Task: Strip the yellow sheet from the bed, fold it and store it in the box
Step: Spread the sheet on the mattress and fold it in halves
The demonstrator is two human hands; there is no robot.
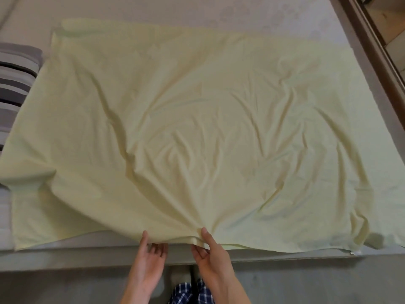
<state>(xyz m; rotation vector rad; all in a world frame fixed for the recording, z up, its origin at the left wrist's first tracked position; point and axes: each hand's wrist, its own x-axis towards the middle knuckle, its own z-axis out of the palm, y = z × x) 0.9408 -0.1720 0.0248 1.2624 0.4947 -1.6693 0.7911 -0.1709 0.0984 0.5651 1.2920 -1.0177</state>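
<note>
1. The yellow sheet point(197, 117) lies spread over the bed point(175, 9). It covers most of the mattress, and pale patterned mattress shows beyond its far edge.
2. The sheet is creased all over. The deepest folds fan out from one spot in the middle of its near edge.
3. My right hand point(210, 253) is at that spot, pinching the near edge. The thumb is on top of the cloth and the fingers are curled underneath.
4. My left hand point(151, 251) is just beside it, palm up. The thumb lies on the sheet's edge and the fingers are loosely curled below the hem. I cannot tell whether it has hold of the cloth.
5. The two hands are close together but apart, and a short raised stretch of hem runs between them.
6. At the left, the sheet's side overlaps some grey-and-white striped bedding point(15, 84).
7. A dark wooden frame point(377, 53) runs along the bed's right side.
8. Below the hands are the grey floor point(306, 286) and my blue checked trousers point(186, 292).
</note>
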